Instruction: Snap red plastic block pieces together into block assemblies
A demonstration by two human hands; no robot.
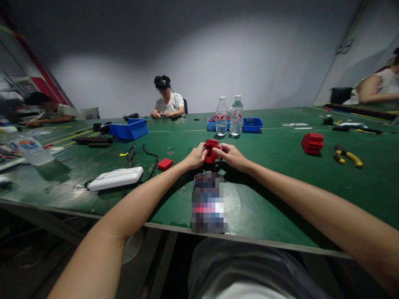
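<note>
Between my two hands is a red block-like part (pixel 211 151) with notches and openings, held a little above the green table (pixel 264 195). My left hand (pixel 196 156) grips its left side, and my right hand (pixel 232 157) pinches its right side, thumb across the front. Whether the part is one piece or several joined ones I cannot tell. Just below the hands lies a phone-like flat object (pixel 208 203), its face blurred out. A flat red piece (pixel 165 164) rests left of my left hand. Farther right stands a larger red block (pixel 312 143).
Pliers with yellow handles (pixel 348 156) lie at the right. A white power-bank-like device (pixel 116 178) with black cables is at the left. Beyond my hands stand two water bottles (pixel 221 116), a blue bin (pixel 252 124) and a larger blue bin (pixel 129 129). A person (pixel 168 101) sits opposite.
</note>
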